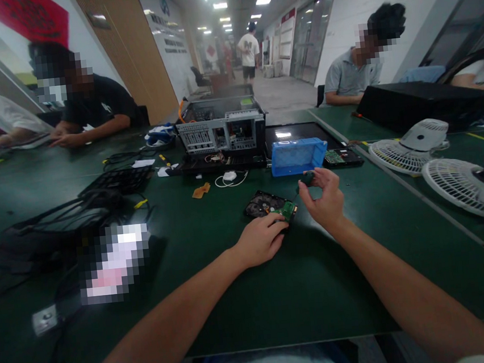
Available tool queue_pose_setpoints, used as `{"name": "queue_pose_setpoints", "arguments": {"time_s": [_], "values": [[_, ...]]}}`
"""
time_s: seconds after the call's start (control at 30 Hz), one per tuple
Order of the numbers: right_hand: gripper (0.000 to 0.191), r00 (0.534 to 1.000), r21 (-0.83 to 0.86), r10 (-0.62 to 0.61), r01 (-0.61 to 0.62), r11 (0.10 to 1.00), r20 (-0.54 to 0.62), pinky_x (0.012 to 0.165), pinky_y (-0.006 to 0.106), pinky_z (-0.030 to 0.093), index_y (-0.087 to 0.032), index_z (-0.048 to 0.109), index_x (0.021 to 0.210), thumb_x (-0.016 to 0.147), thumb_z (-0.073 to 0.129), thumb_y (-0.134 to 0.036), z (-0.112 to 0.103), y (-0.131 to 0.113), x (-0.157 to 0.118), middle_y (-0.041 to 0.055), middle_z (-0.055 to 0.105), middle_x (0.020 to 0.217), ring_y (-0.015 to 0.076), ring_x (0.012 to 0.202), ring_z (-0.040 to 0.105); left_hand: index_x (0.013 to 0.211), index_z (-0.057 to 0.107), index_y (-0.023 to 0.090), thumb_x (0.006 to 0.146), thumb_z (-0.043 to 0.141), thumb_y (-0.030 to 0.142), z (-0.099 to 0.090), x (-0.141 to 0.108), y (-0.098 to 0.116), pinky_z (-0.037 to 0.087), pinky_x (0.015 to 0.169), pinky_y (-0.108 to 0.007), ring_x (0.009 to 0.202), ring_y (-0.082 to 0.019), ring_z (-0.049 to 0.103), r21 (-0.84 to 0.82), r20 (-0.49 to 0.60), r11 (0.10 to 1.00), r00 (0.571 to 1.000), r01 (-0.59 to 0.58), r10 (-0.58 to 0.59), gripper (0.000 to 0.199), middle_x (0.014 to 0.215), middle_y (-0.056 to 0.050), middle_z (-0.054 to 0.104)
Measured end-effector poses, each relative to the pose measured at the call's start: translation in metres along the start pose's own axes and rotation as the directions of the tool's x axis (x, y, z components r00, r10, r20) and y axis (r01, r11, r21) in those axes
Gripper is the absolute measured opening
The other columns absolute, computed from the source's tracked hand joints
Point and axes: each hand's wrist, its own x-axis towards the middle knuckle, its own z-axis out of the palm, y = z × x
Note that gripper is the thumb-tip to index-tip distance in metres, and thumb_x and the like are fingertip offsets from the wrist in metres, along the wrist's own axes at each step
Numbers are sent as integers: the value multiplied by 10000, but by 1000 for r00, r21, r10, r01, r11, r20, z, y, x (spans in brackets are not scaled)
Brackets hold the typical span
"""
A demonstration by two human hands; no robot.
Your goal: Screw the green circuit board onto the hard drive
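Observation:
A hard drive [258, 204] lies on the green table in front of me, its dark underside up and a green circuit board [286, 210] at its right end. My left hand [261, 239] grips the near side of the drive, fingertips on the board's edge. In my right hand [325, 196], thumb and fingers pinch the dark green handle of a screwdriver [307, 178]. Its thin shaft slants down toward the right end of the board. Whether the tip touches a screw is too small to make out.
Beyond the drive stand a blue plastic tray [294, 169] and an opened computer case [222, 125]. Another drive with a circuit board [342, 157] lies to the right, near white fan grilles [460, 186]. Black cables [36, 224] and a blurred-out bright object [115, 265] occupy the left. Co-workers sit across.

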Motion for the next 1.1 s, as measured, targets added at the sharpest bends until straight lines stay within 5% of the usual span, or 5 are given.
{"name": "queue_pose_setpoints", "arguments": {"time_s": [0.23, 0.53, 1.1], "values": [[523, 999, -124, 36, -36, 992, 2, 725, 392, 615, -234, 482, 1276, 875, 745, -443, -2, -3, -1, 51, 722, 986, 212, 761, 740, 1306, 597, 208, 975, 555, 232, -1, 0, 0, 536, 975, -416, 1177, -249, 619, 0, -2, 1000, 1000, 1, -1, 334, 1381, -110, 576], [539, 997, -81, 75, -76, 994, -11, 683, 365, 603, -231, 456, 1251, 870, 746, -480, -1, -1, -1, 33, 719, 931, 201, 722, 733, 1307, 598, 205, 979, 553, 236, 0, 1, 0, 537, 971, -415, 1163, -243, 621, 9, -6, 1000, 1000, 2, -2, 332, 1377, -102, 583], [420, 999, -184, -45, 39, 982, -28, 695, 370, 626, -243, 537, 1216, 891, 728, -428, -5, 7, 3, 52, 683, 1048, 174, 726, 698, 1307, 595, 207, 979, 550, 232, -2, 0, 1, 536, 975, -422, 1165, -249, 621, 0, 1, 1000, 1000, 9, -9, 332, 1386, -108, 579]]}}
